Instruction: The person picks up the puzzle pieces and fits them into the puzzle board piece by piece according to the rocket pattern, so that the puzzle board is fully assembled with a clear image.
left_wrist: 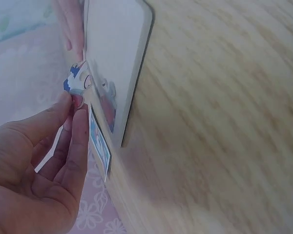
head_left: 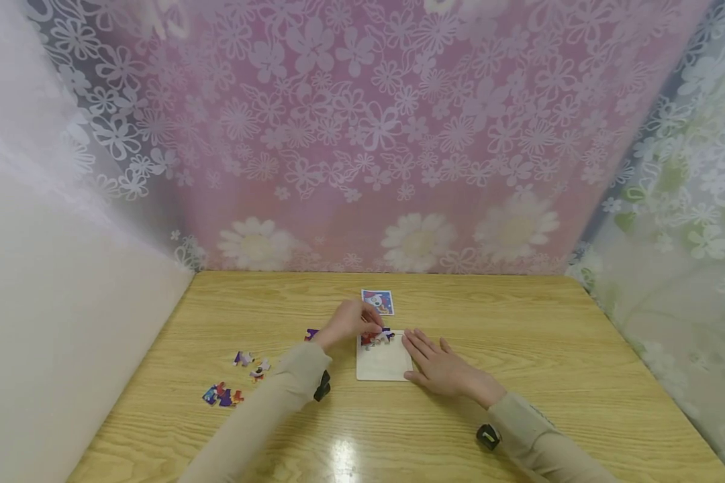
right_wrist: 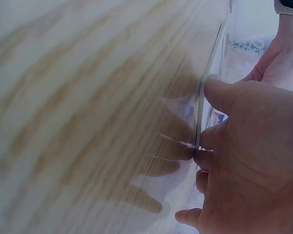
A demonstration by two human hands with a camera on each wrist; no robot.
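Observation:
My left hand [head_left: 352, 322] pinches a jigsaw piece [left_wrist: 78, 78] between thumb and fingers, over the upper part of a white puzzle board [head_left: 382, 365]. The piece is white, blue and red, and in the left wrist view it is tilted up. Another jigsaw piece [left_wrist: 107, 105], partly reddish, lies on the board beside it, at the upper left corner. My right hand [head_left: 444, 370] rests at the board's right edge, fingers extended, fingertips on the rim. In the right wrist view its thumb and fingers meet the board's edge [right_wrist: 201, 105].
A small picture card [head_left: 384, 303] with a white cartoon figure lies just beyond the board. Loose jigsaw pieces [head_left: 222, 394] are grouped on the wooden table [head_left: 507, 322] to the left. A purple piece [head_left: 311, 333] sits by my left wrist. A flowered curtain [head_left: 362, 134] hangs behind.

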